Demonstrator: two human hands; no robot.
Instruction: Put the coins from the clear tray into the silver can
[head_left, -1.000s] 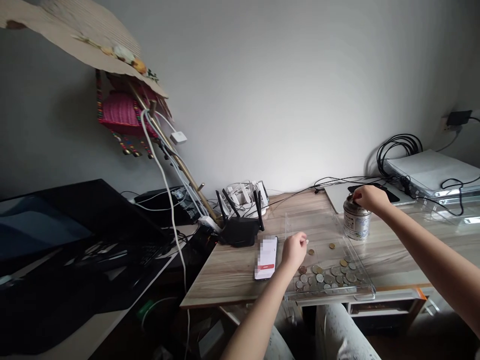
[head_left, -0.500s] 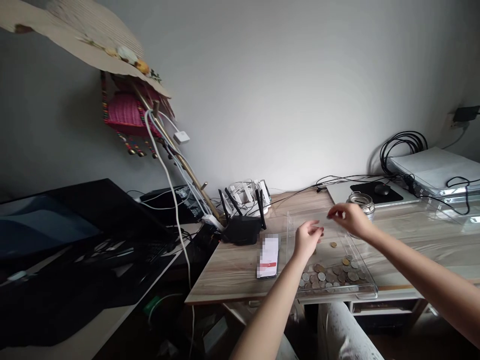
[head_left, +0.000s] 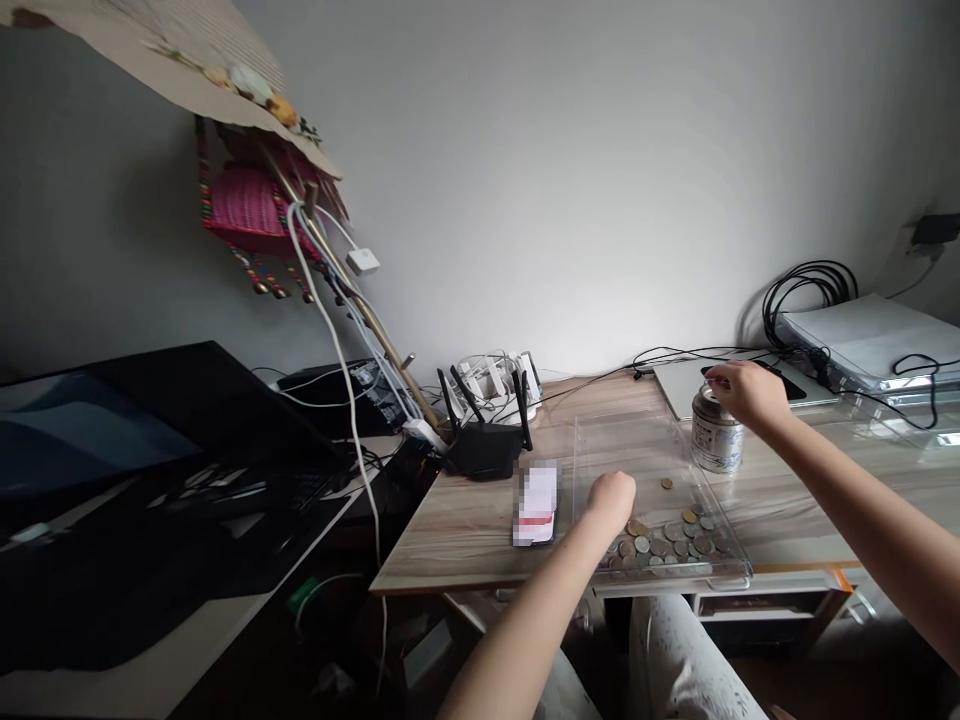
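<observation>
Coins [head_left: 658, 547], one tray [head_left: 626, 440], one tin [head_left: 718, 445]

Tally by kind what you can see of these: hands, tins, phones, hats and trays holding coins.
Left hand and right hand: 2
Tin: 1
Phone: 1
Hat: 1
Coin tray: 1
Total: 6
Coins left out: too crowded to count surely.

A tray [head_left: 626, 440], coins [head_left: 642, 545] mostly at its near end, sits on a desk [head_left: 450, 545] between a phone [head_left: 540, 490], left, and a can [head_left: 716, 442], right. A router [head_left: 486, 452] stands behind the phone.
</observation>
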